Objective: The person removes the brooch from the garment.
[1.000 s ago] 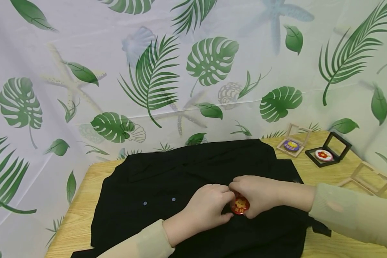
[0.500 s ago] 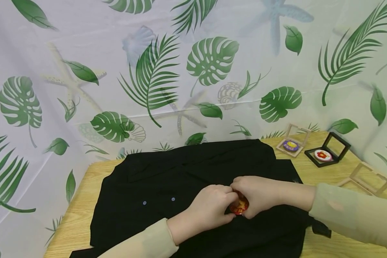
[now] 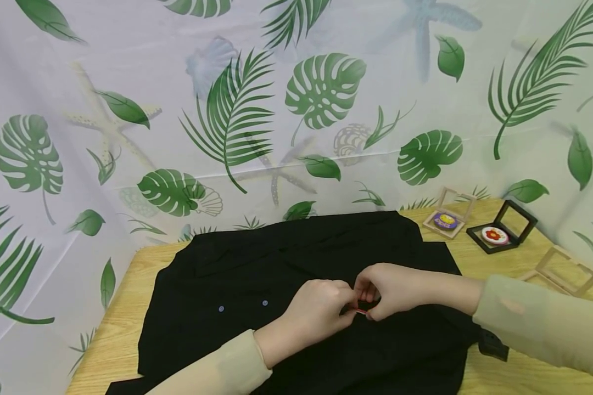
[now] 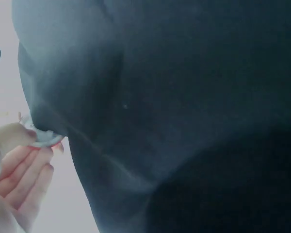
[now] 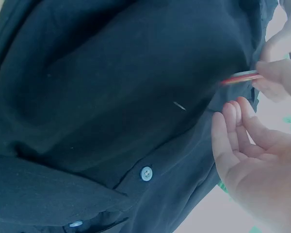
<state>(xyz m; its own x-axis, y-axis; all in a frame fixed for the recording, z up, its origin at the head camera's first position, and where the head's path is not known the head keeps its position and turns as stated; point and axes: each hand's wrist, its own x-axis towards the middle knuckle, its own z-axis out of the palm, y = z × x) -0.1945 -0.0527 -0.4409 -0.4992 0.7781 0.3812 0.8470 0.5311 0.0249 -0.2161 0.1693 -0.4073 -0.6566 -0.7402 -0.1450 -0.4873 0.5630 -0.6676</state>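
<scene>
A round pin badge (image 3: 361, 311), red with gold on its face earlier, is tipped nearly edge-on over a black button-up shirt (image 3: 286, 263). My left hand (image 3: 316, 310) pinches it: in the left wrist view the thumb lies on its silvery back (image 4: 46, 139), with fingers beneath the red side. The shirt cloth overlaps that back there. My right hand (image 3: 397, 291) is close on the other side. In the right wrist view its thumb meets the badge's edge, while its other fingers (image 5: 233, 121) are loosely bent and apart from the thumb, around nothing.
Toward the back right of the wooden table (image 3: 519, 263), a light frame case (image 3: 449, 214) holds a purple badge and a black one (image 3: 496, 233) a white badge with a red flower. Nearer stands another light frame (image 3: 563, 271). A leaf-patterned cloth (image 3: 326, 109) hangs behind.
The badge has turned from showing its red face to lying nearly edge-on. My right hand's fingers have lifted and spread away from its thumb. The shirt and cases stay put.
</scene>
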